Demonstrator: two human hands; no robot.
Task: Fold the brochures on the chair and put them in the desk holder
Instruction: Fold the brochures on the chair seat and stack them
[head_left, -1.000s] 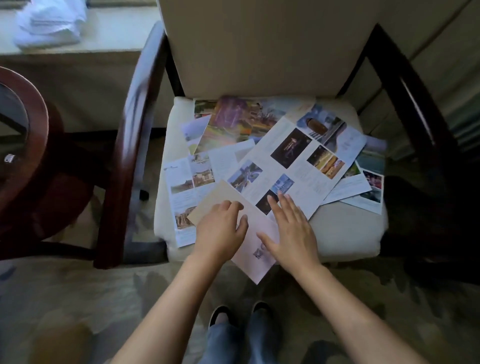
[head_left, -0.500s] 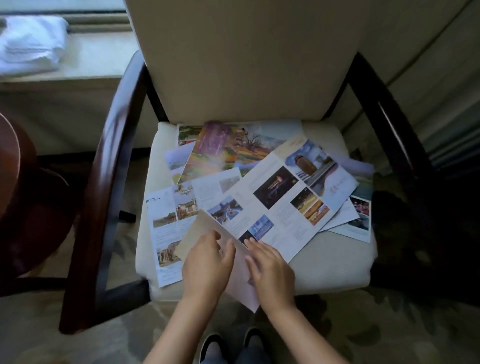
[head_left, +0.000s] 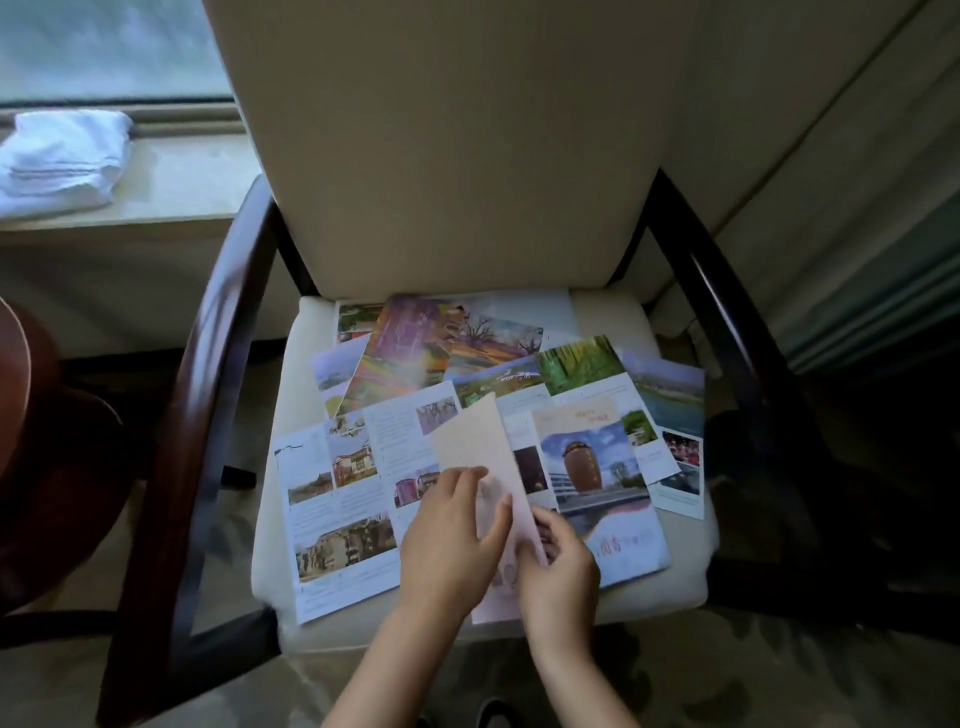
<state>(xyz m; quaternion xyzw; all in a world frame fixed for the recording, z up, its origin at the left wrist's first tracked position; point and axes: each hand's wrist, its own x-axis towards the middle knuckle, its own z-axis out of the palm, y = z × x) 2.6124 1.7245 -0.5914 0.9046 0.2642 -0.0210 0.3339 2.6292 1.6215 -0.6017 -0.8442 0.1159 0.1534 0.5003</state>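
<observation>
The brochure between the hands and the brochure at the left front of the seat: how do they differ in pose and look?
The brochure between the hands has a panel lifted off the pile, mid-fold, showing a plain pale side; the left front brochure lies flat, open, printed with building photos. The left hand and right hand pinch the first; nothing touches the second. Both are on the chair seat.

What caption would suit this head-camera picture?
Both hands, left hand and right hand, fold a pale brochure over brochures spread on a cream chair.
</observation>
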